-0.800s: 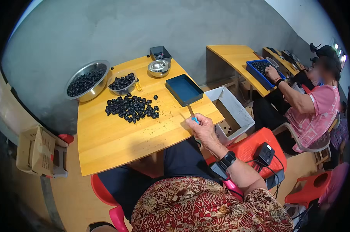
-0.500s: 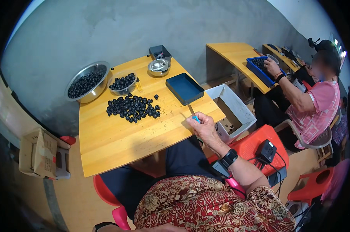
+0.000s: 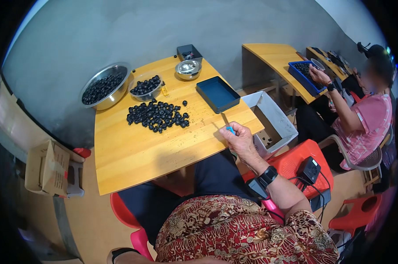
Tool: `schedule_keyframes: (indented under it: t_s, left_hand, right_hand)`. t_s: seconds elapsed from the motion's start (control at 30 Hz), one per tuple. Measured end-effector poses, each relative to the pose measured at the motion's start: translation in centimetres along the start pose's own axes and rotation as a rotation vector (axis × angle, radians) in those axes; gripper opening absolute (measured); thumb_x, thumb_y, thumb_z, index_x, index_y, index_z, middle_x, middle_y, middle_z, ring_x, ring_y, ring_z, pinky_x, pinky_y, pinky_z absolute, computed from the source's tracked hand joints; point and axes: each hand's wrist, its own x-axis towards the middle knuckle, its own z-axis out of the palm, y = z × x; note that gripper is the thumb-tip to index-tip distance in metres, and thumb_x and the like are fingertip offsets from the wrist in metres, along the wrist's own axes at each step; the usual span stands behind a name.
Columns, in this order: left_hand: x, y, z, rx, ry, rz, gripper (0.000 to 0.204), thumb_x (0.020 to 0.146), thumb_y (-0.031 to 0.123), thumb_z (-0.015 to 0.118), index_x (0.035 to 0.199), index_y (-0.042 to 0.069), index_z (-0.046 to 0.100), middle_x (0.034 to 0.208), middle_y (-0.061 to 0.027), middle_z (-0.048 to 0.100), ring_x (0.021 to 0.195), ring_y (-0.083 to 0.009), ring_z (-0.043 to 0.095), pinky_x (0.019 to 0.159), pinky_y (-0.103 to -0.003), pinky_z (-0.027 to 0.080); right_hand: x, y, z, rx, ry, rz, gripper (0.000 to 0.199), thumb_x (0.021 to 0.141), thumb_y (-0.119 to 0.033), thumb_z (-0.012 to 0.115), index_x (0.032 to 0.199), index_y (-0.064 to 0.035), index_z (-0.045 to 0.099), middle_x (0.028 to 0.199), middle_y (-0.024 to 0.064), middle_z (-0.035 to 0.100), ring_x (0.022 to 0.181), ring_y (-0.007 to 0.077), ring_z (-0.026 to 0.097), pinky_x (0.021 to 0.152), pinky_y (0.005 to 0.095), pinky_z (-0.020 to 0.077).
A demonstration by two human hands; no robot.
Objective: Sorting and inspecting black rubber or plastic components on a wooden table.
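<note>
R hand closed round blue-handled knife, blade pointing away, tip nr dark tray. L hand at btm edge by patterned shirt, mostly cut off; can't tell its grip. Blk balls piled on table, L of knife.

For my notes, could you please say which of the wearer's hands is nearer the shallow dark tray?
Right hand, just nearside of the tray; the left hand is farther, by the shirt.
</note>
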Motion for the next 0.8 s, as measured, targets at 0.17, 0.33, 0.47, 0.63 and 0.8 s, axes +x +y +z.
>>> schedule_keyframes:
  t_s: [0.17,0.33,0.47,0.63,0.8]
  left_hand:
    - [-0.9,0.0,-0.6,-0.066,-0.006,0.036,0.054,0.085,0.057,0.059,0.110,0.010,0.072,0.133,-0.0419,0.040,0.121,-0.0551,0.045,0.100,-0.057,0.032]
    - [-1.8,-0.8,0.5,-0.088,0.042,0.098,0.057,0.084,0.058,0.060,0.114,0.011,0.070,0.135,-0.0431,0.036,0.125,-0.0558,0.041,0.101,-0.057,0.031]
    - [-1.7,-0.8,0.6,-0.104,0.035,0.021,0.057,0.085,0.058,0.059,0.119,0.013,0.067,0.135,-0.0450,0.034,0.126,-0.0566,0.039,0.101,-0.057,0.029]
    - [0.0,-0.1,0.9,-0.112,0.060,-0.054,0.056,0.090,0.054,0.053,0.128,0.014,0.060,0.132,-0.0460,0.036,0.124,-0.0558,0.042,0.101,-0.056,0.030]
    - [0.6,-1.4,1.8,-0.188,0.160,0.065,0.054,0.094,0.052,0.048,0.133,0.016,0.056,0.129,-0.0432,0.043,0.117,-0.0551,0.049,0.097,-0.055,0.036]
  right_hand:
    - [-0.2,-0.3,-0.4,0.042,-0.007,0.027,0.013,0.089,-0.015,0.066,0.085,-0.0036,0.062,0.065,-0.0086,0.048,0.055,0.0000,0.039,0.048,0.0173,0.0309]
    - [-0.3,-0.4,-0.4,0.009,-0.013,0.024,0.015,0.089,-0.017,0.067,0.086,-0.0036,0.062,0.066,-0.0082,0.048,0.056,0.0001,0.040,0.049,0.0172,0.0315]
    - [-0.3,-0.3,-0.5,-0.021,0.021,0.022,0.015,0.089,-0.018,0.067,0.086,-0.0034,0.062,0.065,-0.0081,0.049,0.056,-0.0001,0.040,0.049,0.0172,0.0314]
    - [0.0,-0.2,-0.4,-0.005,-0.024,0.017,0.014,0.089,-0.016,0.066,0.085,-0.0040,0.062,0.066,-0.0081,0.049,0.056,0.0000,0.040,0.049,0.0172,0.0309]
    - [-0.1,-0.5,-0.7,-0.060,0.015,0.006,0.013,0.089,-0.015,0.066,0.084,-0.0036,0.062,0.066,-0.0082,0.049,0.058,0.0000,0.041,0.051,0.0179,0.0330]
